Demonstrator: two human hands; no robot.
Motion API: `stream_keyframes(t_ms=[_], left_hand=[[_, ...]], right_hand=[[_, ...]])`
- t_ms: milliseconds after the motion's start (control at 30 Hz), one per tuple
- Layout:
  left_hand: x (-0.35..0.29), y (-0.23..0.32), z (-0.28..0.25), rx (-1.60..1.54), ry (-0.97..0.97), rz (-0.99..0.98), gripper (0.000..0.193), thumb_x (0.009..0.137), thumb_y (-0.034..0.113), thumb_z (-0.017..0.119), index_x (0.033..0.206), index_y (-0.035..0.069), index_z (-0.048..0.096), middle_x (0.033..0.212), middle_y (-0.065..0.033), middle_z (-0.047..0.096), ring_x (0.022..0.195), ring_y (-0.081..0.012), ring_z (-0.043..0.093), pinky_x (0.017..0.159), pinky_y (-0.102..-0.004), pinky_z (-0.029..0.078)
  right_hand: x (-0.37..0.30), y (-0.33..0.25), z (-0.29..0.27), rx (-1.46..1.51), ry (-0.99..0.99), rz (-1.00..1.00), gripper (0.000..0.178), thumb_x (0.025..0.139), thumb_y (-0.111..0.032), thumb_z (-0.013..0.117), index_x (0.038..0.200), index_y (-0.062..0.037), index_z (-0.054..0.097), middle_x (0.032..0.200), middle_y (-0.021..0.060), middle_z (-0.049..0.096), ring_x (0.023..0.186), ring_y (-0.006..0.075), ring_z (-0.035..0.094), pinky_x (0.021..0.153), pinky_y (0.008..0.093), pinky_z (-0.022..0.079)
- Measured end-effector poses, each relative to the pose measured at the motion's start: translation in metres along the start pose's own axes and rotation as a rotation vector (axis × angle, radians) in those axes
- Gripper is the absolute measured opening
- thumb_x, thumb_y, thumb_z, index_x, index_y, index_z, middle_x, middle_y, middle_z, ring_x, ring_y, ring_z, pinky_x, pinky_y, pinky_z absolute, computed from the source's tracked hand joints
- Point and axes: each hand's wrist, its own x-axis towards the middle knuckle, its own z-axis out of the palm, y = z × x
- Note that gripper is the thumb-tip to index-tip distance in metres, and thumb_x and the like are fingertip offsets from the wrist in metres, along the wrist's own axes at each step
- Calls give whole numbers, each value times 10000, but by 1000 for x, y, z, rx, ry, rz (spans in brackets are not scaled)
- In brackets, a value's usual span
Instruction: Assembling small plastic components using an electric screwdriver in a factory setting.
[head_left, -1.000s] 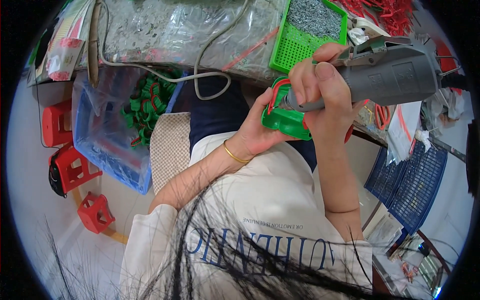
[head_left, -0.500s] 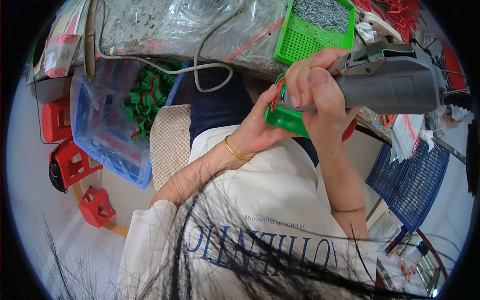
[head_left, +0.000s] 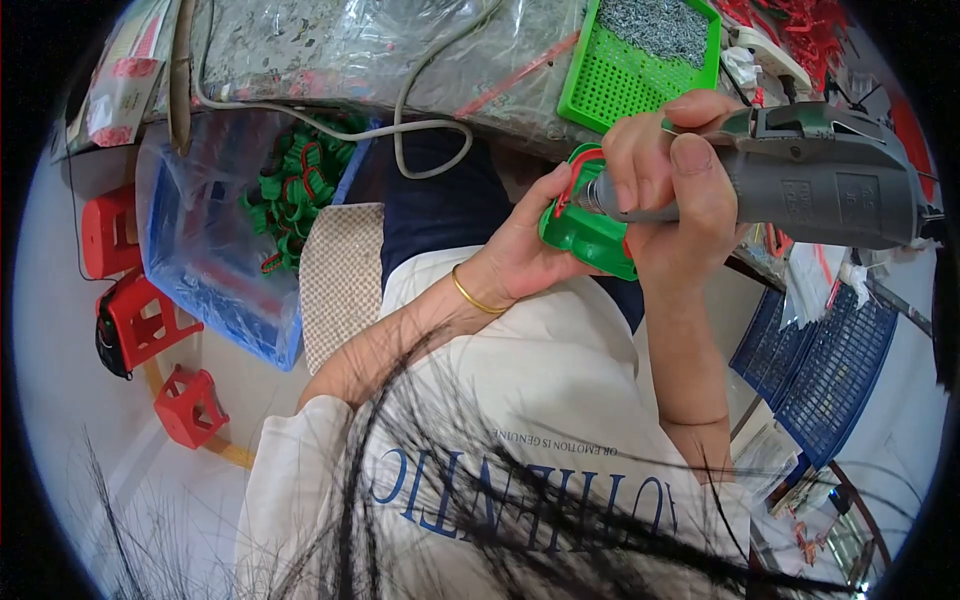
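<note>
My right hand (head_left: pixel 675 165) is closed round a grey electric screwdriver (head_left: pixel 830 190) with a lever on its upper side. The tool lies nearly level, its tip pointing left. In my left hand (head_left: pixel 530 230) is a green plastic part (head_left: pixel 585 238), hollow like a small tray, with a red strip (head_left: pixel 577 180) along its upper left edge. The metal nose of the screwdriver reaches inside the green part near that strip. Its very tip, and any screw there, cannot be made out. The fingers of my left hand are partly hidden beneath the part.
A green perforated basket (head_left: pixel 640 75) of small screws stands on the plastic-covered table (head_left: pixel 330 60), with a grey cable (head_left: pixel 400 128) across the edge. At left, a plastic-lined blue crate (head_left: pixel 220 310) holds green and red parts (head_left: pixel 295 180). Red stools (head_left: pixel 190 408) stand beyond; blue mesh crates (head_left: pixel 830 370) are at right.
The screwdriver and my right hand have shifted to the right and slightly down. The green part has moved a little right with my left hand, and the tool's metal nose shows more.
</note>
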Motion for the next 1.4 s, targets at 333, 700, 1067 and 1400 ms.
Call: stream_keyframes(t_ms=[333,700,1067,1400], left_hand=[[-1,0,3,41,38,20,549,892,504,491,1315,159,429,1258,-81,518,1121,-239,527,927,-460,447],[0,0,-1,9,13,11,540,894,488,501,1317,161,425,1252,-80,520,1134,-239,519,939,-461,439],[-2,1,0,49,-11,35,532,904,477,492,1323,158,418,1271,-78,511,1162,-236,507,953,-474,431],[-1,0,-4,-41,16,12,557,895,485,516,1334,161,404,1297,-89,491,1172,-252,502,956,-477,429]], right_hand=[[2,5,-3,-17,-1,-11,176,866,-143,510,1005,-34,508,546,-2,394,472,117,390,525,286,350],[-1,6,-3,-19,9,13,161,860,-135,497,989,-39,500,547,-3,386,478,118,394,540,286,357],[4,14,-17,100,-134,-41,163,860,-134,496,996,-43,502,549,0,402,478,123,399,551,290,353],[2,19,-13,102,-153,-94,147,853,-113,497,977,-35,496,548,14,410,462,127,399,498,282,351]])
